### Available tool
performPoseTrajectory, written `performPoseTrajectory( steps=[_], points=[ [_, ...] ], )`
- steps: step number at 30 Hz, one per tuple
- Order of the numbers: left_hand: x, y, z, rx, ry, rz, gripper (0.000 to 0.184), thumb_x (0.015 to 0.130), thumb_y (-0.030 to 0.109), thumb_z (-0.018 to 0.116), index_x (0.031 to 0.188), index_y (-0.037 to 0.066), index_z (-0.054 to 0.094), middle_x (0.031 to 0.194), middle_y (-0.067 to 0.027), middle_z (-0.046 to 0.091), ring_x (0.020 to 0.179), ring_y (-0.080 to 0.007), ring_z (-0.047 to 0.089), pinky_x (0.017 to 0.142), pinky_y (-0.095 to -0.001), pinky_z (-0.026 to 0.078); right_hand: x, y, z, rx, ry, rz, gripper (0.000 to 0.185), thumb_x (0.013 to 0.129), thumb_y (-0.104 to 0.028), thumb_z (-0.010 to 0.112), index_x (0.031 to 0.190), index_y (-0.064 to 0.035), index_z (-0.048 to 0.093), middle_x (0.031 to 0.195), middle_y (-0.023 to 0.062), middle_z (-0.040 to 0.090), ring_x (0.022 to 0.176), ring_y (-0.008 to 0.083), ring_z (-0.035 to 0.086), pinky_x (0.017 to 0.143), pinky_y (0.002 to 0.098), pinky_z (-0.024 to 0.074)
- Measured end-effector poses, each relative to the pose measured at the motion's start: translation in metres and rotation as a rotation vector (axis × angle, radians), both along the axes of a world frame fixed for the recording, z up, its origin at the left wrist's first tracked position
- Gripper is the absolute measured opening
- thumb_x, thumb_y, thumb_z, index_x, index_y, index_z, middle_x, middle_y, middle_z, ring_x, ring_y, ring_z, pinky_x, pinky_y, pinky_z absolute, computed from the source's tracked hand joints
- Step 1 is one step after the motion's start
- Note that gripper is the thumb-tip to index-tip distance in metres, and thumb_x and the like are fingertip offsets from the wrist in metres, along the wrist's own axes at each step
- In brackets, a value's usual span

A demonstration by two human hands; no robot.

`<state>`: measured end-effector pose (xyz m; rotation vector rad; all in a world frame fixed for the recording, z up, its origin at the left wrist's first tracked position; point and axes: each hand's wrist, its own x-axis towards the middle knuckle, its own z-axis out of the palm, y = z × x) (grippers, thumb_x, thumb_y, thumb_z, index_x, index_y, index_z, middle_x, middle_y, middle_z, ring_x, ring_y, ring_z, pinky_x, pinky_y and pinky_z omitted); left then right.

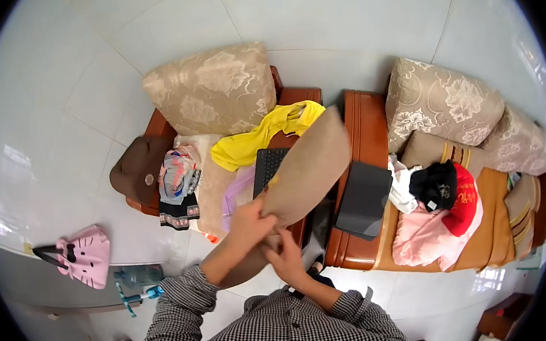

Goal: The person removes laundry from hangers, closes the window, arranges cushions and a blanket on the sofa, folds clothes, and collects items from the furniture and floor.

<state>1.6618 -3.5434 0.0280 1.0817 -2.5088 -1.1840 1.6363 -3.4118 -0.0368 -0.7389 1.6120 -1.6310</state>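
A long taupe fabric piece [308,171], broad and smooth at its upper end, hangs in front of me; I cannot make out its kind. It narrows where my hands meet, and a lower part [245,267] of the fabric shows below my left forearm. My left hand [246,228] is closed around the narrow middle. Just below it on the right, my right hand [287,258] pinches the same piece. Behind the fabric, partly hidden, are a black keyboard [267,166], a yellow garment [245,141] and a lilac cloth [238,195] on the left wooden seat.
A brown hat [140,170] and bunched clothes [178,174] lie at the left armrest. On the right are a dark flat case [363,199], a black cap [434,184], a red cap [465,201] and pink cloth [417,239]. A pink bag [88,256] hangs far left.
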Motion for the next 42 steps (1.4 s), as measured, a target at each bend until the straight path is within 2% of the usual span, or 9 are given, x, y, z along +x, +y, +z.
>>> performPoseTrajectory(
  steps=[5,18,25,27,31,34,37,39,42],
  points=[
    [0.063,-0.077,-0.036,0.088,-0.020,0.288,0.015,0.063,0.003,0.050,0.072,-0.002,0.061,0.055,0.0022,0.050,0.047,-0.0077,0.043,0.042,-0.0234,0.031,-0.007,-0.018,-0.021,0.005,0.175,0.306,0.046,0.076,-0.032,0.059,0.112,-0.0052,0.050,0.104,0.0138,0.055,0.085,0.0267,0.056,0.075,0.0335,0.0458],
    [0.095,-0.257,0.024,0.498,0.440,0.460,0.018,0.063,-0.002,0.044,0.071,0.005,0.059,0.059,0.0039,0.053,0.039,-0.0024,0.030,0.035,-0.0161,0.018,-0.013,-0.129,-0.114,0.290,-0.270,0.035,0.073,0.076,-0.024,0.065,0.133,-0.0026,0.025,0.126,0.0202,0.040,0.109,0.0276,0.048,0.088,0.0321,0.0404],
    [0.129,-0.396,0.055,0.890,0.794,0.470,0.026,0.072,0.003,0.050,0.097,0.001,0.058,0.092,-0.0087,0.061,0.078,-0.0159,0.058,0.069,-0.0285,0.048,-0.068,-0.287,-0.038,-0.157,-0.217,-0.111,0.097,0.072,-0.032,0.070,0.138,-0.0069,0.004,0.142,0.0183,0.010,0.132,0.0301,0.009,0.103,0.0399,0.0211],
    [0.140,-0.438,0.051,0.963,0.818,0.538,0.029,0.078,0.009,0.053,0.105,-0.001,0.055,0.101,-0.0112,0.060,0.094,-0.0199,0.057,0.082,-0.0334,0.046,-0.093,-0.320,-0.038,-0.245,-0.364,0.009,0.102,0.062,-0.027,0.078,0.136,-0.0008,0.012,0.137,0.0201,0.023,0.128,0.0298,0.023,0.099,0.0387,0.0281],
    [0.112,-0.510,0.030,0.858,0.686,0.454,0.033,0.084,0.018,0.052,0.109,-0.003,0.052,0.101,-0.0097,0.059,0.088,-0.0179,0.058,0.073,-0.0305,0.047,-0.050,-0.344,0.019,-0.094,0.017,0.194,0.080,0.054,-0.017,0.082,0.119,0.0043,0.042,0.114,0.0185,0.052,0.106,0.0291,0.048,0.088,0.0391,0.0416],
    [0.064,-0.536,0.036,0.791,0.579,0.353,0.025,0.082,0.014,0.050,0.100,-0.002,0.058,0.091,-0.0083,0.062,0.079,-0.0157,0.058,0.067,-0.0267,0.046,0.014,-0.360,0.003,0.026,-0.614,-0.003,0.052,0.072,-0.024,0.068,0.114,-0.0010,0.050,0.112,0.0164,0.054,0.105,0.0275,0.049,0.089,0.0380,0.0395],
    [-0.004,-0.559,-0.008,-0.039,0.248,-0.098,0.017,0.074,0.011,0.050,0.083,0.004,0.063,0.080,-0.0124,0.062,0.074,-0.0224,0.059,0.064,-0.0319,0.046,0.090,-0.396,-0.033,0.288,-0.384,-0.246,0.041,0.075,-0.021,0.064,0.110,-0.0052,0.053,0.113,0.0140,0.053,0.104,0.0274,0.049,0.089,0.0366,0.0370],
    [-0.032,-0.557,-0.025,-0.347,0.188,-0.246,0.015,0.072,0.010,0.050,0.078,0.007,0.063,0.078,-0.0129,0.061,0.075,-0.0272,0.058,0.064,-0.0358,0.045,0.125,-0.417,-0.092,0.199,0.382,-0.238,0.033,0.074,-0.017,0.063,0.104,-0.0073,0.055,0.108,0.0130,0.055,0.100,0.0278,0.050,0.087,0.0346,0.0376],
    [-0.048,-0.557,-0.059,-0.493,0.274,-0.298,0.012,0.076,0.011,0.050,0.078,0.008,0.062,0.079,-0.0099,0.060,0.076,-0.0299,0.057,0.063,-0.0393,0.045,0.126,-0.502,-0.080,0.137,-0.091,-0.581,0.029,0.077,-0.017,0.061,0.100,-0.0013,0.053,0.104,0.0112,0.055,0.096,0.0235,0.051,0.082,0.0311,0.0404]
  ],
)
